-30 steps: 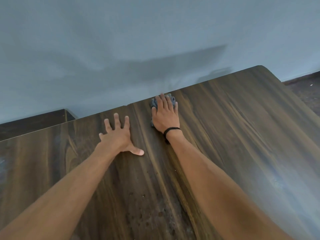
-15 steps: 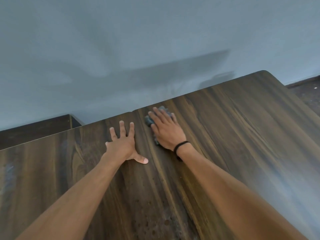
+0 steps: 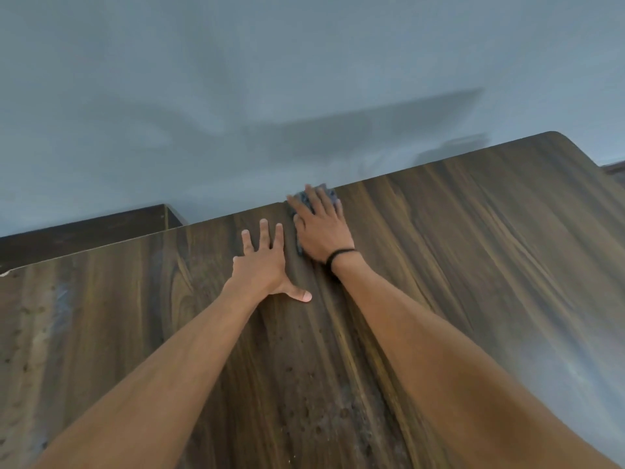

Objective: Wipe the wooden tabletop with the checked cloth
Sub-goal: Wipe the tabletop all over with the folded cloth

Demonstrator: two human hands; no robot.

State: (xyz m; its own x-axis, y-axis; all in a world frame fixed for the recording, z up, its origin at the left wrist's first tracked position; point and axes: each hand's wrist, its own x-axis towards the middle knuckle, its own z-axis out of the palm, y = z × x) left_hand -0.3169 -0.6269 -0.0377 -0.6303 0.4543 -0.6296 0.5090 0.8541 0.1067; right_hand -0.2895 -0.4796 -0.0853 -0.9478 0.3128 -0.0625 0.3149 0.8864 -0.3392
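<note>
The dark wooden tabletop (image 3: pixel 473 265) fills the lower part of the view. My right hand (image 3: pixel 321 228) lies flat with straight fingers on the grey checked cloth (image 3: pixel 328 192), pressing it down at the table's far edge. Only the cloth's rim shows around my fingers. A black band circles my right wrist. My left hand (image 3: pixel 263 262) rests flat on the bare wood just left of the right hand, fingers spread and thumb out.
A blue-grey wall (image 3: pixel 304 79) stands right behind the table's far edge. A lower dark wooden surface (image 3: pixel 84 231) shows at the far left. Small specks and spots mark the near wood (image 3: pixel 321 418). The table's rounded far-right corner (image 3: pixel 558 135) is in view.
My right hand slid the cloth left and a little towards me, then back out to the far edge. My left hand has stayed planted in place.
</note>
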